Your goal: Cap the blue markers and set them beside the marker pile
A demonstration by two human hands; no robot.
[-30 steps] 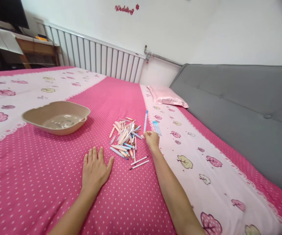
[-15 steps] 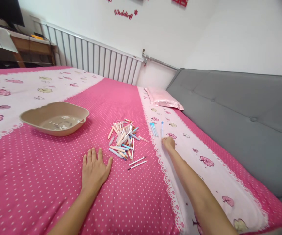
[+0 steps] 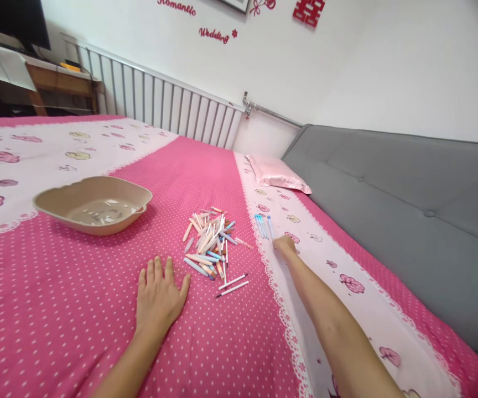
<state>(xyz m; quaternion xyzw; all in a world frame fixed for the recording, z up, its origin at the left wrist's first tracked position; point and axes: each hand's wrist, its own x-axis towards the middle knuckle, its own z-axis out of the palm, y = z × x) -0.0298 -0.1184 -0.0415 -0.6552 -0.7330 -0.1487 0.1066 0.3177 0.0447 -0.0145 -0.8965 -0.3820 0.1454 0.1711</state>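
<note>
My left hand (image 3: 159,298) lies flat on the pink dotted bedspread with its fingers spread, holding nothing. The fingertips of my right hand (image 3: 285,244) are closed on the lower end of a pale blue-purple pen (image 3: 270,227). That pen rests on the white printed band, right beside a short row of light blue pens (image 3: 260,225). Between my hands is a loose pile of pens, pen barrels and refills (image 3: 211,237) in peach, white, blue and grey. Two thin white refills (image 3: 233,288) with dark tips lie at the pile's near edge.
A beige plastic basin (image 3: 93,218) with small white pieces inside stands on the bed at left. A pink satin pillow (image 3: 278,174) lies far right, against the grey padded headboard (image 3: 388,193). Behind the bed are a white radiator (image 3: 160,94) and a desk with a monitor (image 3: 13,25).
My right hand has shifted the pen left, closer to the row of blue pens. My left hand stays flat on the bed. The camera view has tilted slightly upward.
</note>
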